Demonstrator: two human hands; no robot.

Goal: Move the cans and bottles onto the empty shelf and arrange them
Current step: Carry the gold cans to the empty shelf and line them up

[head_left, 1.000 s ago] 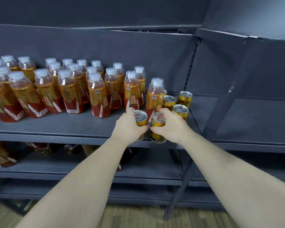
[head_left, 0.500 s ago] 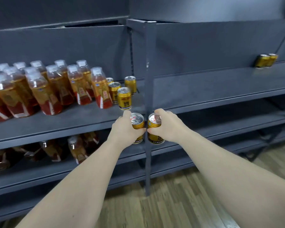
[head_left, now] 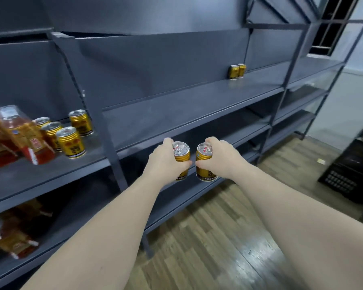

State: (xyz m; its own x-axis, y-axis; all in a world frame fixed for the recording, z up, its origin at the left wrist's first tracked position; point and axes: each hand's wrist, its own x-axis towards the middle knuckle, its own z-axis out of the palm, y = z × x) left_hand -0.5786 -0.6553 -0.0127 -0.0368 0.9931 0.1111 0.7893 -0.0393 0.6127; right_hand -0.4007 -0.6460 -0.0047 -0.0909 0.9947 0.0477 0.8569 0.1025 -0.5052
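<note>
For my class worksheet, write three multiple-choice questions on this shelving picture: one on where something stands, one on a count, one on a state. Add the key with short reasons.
1. Where on the right shelf does the far pair of cans stand?
A. At the back, by the rear panel
B. At the front edge
C. On the floor

2. How many cans does the person hold?
A. One
B. Two
C. Four

3. What is the left hand doing?
A. Lying flat on the shelf
B. Hanging empty
C. Gripping a can

Key
1 A: the pair stands against the rear panel.
2 B: the left can is in the left hand, the right can in the right hand.
3 C: its fingers curl round the left can.
</note>
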